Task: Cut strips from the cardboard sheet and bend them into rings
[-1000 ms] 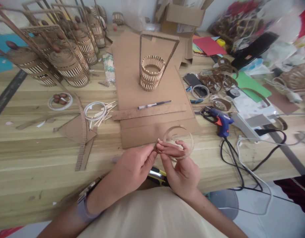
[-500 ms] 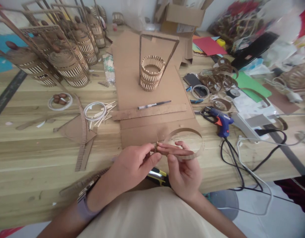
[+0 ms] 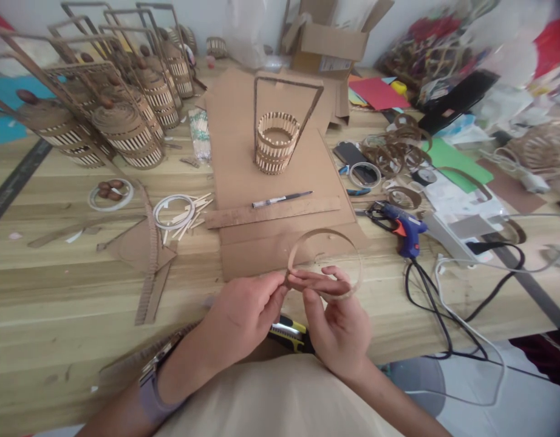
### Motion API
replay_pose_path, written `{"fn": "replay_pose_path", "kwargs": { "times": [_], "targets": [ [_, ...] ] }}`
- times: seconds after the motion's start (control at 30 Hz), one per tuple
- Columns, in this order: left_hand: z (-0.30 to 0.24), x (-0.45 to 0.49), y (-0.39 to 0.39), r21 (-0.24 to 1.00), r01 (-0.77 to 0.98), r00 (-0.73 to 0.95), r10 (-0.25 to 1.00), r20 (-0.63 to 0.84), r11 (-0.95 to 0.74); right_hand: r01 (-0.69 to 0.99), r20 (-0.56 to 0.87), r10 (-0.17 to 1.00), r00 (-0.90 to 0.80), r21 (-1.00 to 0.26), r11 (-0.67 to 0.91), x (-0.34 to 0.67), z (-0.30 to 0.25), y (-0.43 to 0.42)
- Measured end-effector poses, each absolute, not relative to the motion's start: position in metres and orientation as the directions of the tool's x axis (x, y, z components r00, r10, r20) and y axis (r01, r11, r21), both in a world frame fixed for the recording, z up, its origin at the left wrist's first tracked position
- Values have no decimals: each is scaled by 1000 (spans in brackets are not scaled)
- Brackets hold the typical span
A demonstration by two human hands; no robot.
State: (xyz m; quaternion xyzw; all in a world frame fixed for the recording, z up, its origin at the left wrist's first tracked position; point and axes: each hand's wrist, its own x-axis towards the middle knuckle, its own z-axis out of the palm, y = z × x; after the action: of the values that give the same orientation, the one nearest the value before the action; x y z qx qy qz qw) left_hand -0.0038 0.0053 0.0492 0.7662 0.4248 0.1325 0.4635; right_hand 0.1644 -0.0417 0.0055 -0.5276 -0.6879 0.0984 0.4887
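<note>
Between my hands is a thin brown cardboard strip bent into a ring (image 3: 325, 231), held over the near edge of the cardboard sheet (image 3: 243, 255). My left hand (image 3: 250, 309) pinches the ring's left side between thumb and fingertips. My right hand (image 3: 337, 321) has its fingers inside the loop and its thumb against the near side. Just below the hands lies a yellow and black utility knife (image 3: 291, 332). Beyond them are a flat cardboard strip (image 3: 280, 211), a pen (image 3: 282, 199) and a small stick lantern with a tall square handle (image 3: 277, 142).
Several finished lanterns (image 3: 129, 133) crowd the back left. White tape rings (image 3: 174, 211) with thin sticks lie at left. On the right are a blue glue gun (image 3: 405, 230), a power strip (image 3: 457, 240), trailing black cables (image 3: 426, 303) and coiled cardboard strips (image 3: 389, 152).
The ring has come upright and its far edge has shifted left, closing at my left fingertips. My left thumb and fingers are pressed closer together. The view has tilted slightly.
</note>
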Motion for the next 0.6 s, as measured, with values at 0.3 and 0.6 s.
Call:
{"fn": "replay_pose_path", "kwargs": {
  "times": [0.3, 0.6],
  "targets": [
    [46, -1, 9, 827, 545, 556, 798, -233, -139, 559, 551, 833, 35, -702, 441, 165, 3, -39],
    [44, 1, 6, 841, 511, 587, 788, -187, -181, 470, 513, 856, 64, -772, 427, 164, 2, -42]
  ]
}}
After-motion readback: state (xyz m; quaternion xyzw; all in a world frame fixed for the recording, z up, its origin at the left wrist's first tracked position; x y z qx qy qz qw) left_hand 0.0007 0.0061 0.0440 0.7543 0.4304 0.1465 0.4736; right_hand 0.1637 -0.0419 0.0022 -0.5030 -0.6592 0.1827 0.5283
